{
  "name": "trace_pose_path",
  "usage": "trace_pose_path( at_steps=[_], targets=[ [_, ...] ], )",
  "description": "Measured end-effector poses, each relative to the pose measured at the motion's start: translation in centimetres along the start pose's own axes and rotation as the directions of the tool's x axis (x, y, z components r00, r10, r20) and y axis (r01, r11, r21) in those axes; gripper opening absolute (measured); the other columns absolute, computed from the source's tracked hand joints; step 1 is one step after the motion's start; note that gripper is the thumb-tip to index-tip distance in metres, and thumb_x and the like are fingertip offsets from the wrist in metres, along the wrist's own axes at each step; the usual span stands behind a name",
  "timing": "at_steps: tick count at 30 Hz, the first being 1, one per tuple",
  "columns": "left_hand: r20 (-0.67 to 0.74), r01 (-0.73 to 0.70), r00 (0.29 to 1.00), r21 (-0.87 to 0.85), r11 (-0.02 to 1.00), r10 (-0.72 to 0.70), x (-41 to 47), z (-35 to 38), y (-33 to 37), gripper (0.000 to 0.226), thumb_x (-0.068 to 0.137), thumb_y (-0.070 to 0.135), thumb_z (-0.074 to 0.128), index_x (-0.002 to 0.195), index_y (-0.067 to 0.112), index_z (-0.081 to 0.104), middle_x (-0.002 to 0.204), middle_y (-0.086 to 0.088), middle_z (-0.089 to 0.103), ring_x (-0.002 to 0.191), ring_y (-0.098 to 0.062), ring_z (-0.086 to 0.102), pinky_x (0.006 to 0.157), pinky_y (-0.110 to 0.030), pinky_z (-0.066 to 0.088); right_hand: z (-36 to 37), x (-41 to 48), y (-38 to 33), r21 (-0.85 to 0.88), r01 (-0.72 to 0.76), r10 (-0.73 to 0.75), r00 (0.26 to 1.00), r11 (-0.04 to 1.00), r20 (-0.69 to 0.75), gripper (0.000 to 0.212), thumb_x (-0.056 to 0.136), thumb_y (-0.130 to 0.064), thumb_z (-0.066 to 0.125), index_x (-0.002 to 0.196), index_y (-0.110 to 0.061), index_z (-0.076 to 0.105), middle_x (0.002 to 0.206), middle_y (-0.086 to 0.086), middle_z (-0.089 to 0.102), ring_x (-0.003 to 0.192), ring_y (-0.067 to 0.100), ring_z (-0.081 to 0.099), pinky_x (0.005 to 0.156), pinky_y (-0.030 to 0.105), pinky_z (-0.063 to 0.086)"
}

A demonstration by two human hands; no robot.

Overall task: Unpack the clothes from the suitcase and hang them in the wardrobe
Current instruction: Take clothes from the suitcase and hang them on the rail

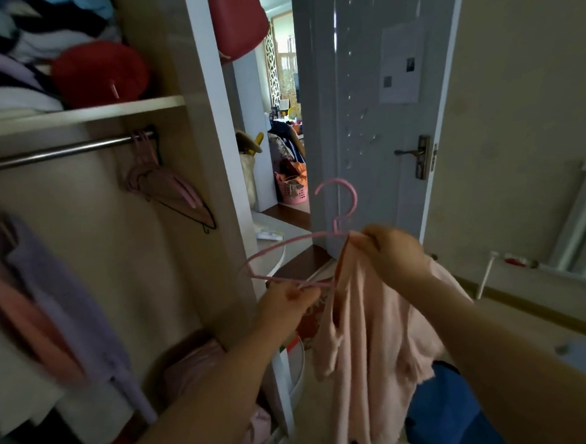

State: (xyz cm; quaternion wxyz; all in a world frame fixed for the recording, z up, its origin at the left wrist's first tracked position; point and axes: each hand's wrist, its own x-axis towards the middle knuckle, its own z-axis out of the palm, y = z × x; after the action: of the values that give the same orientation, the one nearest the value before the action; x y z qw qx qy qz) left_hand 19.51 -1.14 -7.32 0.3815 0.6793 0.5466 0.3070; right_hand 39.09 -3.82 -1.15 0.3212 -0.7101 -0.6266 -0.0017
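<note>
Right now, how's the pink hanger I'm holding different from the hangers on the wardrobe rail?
The pink hanger is in the hands, tilted and half-threaded into the pink top; the spare hangers hang bunched from the rail without clothes. The held one is alone; those are several, including one dark wire hanger. Mostly both are pink.

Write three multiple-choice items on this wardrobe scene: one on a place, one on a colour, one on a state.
1. Where do the spare hangers hang?
A. At the right end of the rail
B. On the door handle
C. On the top shelf

2. What colour is the held hanger?
A. Black
B. Pink
C. White

3. How far is the garment onto the held hanger?
A. Fully on both shoulders
B. Only one side reached, under the right hand
C. Lying folded on the shelf

Answers: 1 A, they bunch beside the rail's right end. 2 B, its hook shows pink against the door. 3 B, the right hand pinches fabric there; the left hand holds bare wire.
</note>
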Motion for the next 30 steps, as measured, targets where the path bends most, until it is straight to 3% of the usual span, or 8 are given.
trace_pose_path(
  at_steps=[3, 7, 12, 16, 22, 26, 28, 30],
  targets=[
    [0.122, 0.105, 0.987, -0.009, 0.994, -0.103, -0.5, 1.4, -1.6, 0.055, 0.08, 0.051, 0.066, 0.105, 0.002, 0.063, 0.081, -0.008, 0.065, 0.084, -0.015, 0.065, 0.067, -0.027, 0.043, 0.3, -0.3, -1.0, 0.053, 0.068, -0.067, 0.998, 0.996, -0.018, 0.027, 0.095, -0.043, 0.045, 0.076, -0.026, 0.053, 0.07, -0.007, 0.052, 0.069, 0.016, 0.048, 0.069, 0.03, 0.034],
    [0.057, 0.181, 0.981, 0.071, 0.981, -0.185, 0.2, 2.7, -4.0, 0.036, 0.078, 0.048, 0.059, 0.086, 0.014, 0.06, 0.081, -0.006, 0.065, 0.085, -0.025, 0.064, 0.084, -0.037, 0.051, 0.5, -1.0, -1.6, 0.137, 0.109, -0.109, 0.994, 0.985, -0.011, 0.031, 0.094, -0.046, 0.047, 0.083, -0.021, 0.062, 0.068, -0.009, 0.055, 0.068, 0.015, 0.053, 0.067, 0.032, 0.042],
    [-0.249, 0.187, 0.948, -0.073, 0.98, -0.199, 0.1, 2.0, -5.0, 0.029, 0.083, 0.039, 0.065, 0.089, 0.011, 0.061, 0.08, 0.001, 0.064, 0.073, -0.016, 0.061, 0.067, -0.029, 0.05, -0.5, -2.1, -1.4, 0.212, 0.103, -0.108, 0.994, 0.972, 0.013, 0.023, 0.093, -0.041, 0.051, 0.08, -0.024, 0.059, 0.065, -0.009, 0.054, 0.063, 0.008, 0.051, 0.055, 0.021, 0.034],
    [-0.178, 0.172, 0.966, -0.103, 0.98, -0.188, 0.1, 2.6, -5.0, 0.026, 0.078, 0.049, 0.067, 0.081, 0.023, 0.061, 0.074, 0.005, 0.067, 0.071, -0.011, 0.065, 0.069, -0.03, 0.054, -1.3, -2.7, -1.5, 0.253, 0.111, -0.128, 0.99, 0.961, 0.053, 0.017, 0.094, -0.036, 0.051, 0.081, -0.027, 0.058, 0.065, -0.01, 0.052, 0.061, 0.005, 0.05, 0.052, 0.02, 0.03],
    [-0.084, 0.28, 0.95, -0.194, 0.94, -0.3, 0.3, 2.9, -5.7, 0.011, 0.082, 0.021, 0.056, 0.074, 0.024, 0.063, 0.078, -0.004, 0.066, 0.077, -0.027, 0.065, 0.077, -0.047, 0.057, -1.8, -3.0, -0.2, 0.247, 0.113, -0.115, 0.993, 0.962, -0.004, 0.02, 0.093, -0.033, 0.054, 0.073, -0.034, 0.051, 0.064, -0.012, 0.052, 0.061, 0.003, 0.05, 0.053, 0.02, 0.032],
    [0.09, 0.336, 0.876, -0.819, 0.465, -0.474, -0.1, 1.4, -4.7, 0.016, 0.092, 0.0, 0.048, 0.085, 0.007, 0.06, 0.074, -0.007, 0.058, 0.057, -0.012, 0.058, 0.069, -0.032, 0.053, -1.7, -3.9, 2.8, 0.189, 0.04, -0.044, 0.999, 0.981, 0.013, 0.013, 0.091, -0.036, 0.055, 0.08, -0.03, 0.06, 0.073, -0.006, 0.061, 0.072, 0.017, 0.057, 0.063, 0.031, 0.043],
    [0.104, 0.252, 0.871, -0.934, 0.255, -0.48, 0.0, 0.2, -4.4, 0.021, 0.094, -0.002, 0.045, 0.079, 0.005, 0.058, 0.065, -0.009, 0.064, 0.053, -0.015, 0.062, 0.056, -0.028, 0.056, -1.4, -4.5, 4.1, 0.167, -0.006, 0.001, 1.0, 0.986, 0.027, 0.015, 0.091, -0.037, 0.055, 0.084, -0.027, 0.064, 0.078, -0.002, 0.064, 0.075, 0.02, 0.06, 0.068, 0.035, 0.047],
    [0.085, 0.197, 0.873, -0.962, 0.188, -0.479, 0.4, -0.9, -4.1, 0.026, 0.095, -0.003, 0.042, 0.076, 0.003, 0.057, 0.052, -0.006, 0.066, 0.044, -0.013, 0.064, 0.042, -0.02, 0.052, -1.3, -5.2, 4.8, 0.186, -0.034, 0.03, 0.999, 0.982, 0.025, 0.016, 0.091, -0.034, 0.056, 0.086, -0.022, 0.067, 0.077, -0.001, 0.065, 0.074, 0.02, 0.06, 0.069, 0.037, 0.047]
  ],
)
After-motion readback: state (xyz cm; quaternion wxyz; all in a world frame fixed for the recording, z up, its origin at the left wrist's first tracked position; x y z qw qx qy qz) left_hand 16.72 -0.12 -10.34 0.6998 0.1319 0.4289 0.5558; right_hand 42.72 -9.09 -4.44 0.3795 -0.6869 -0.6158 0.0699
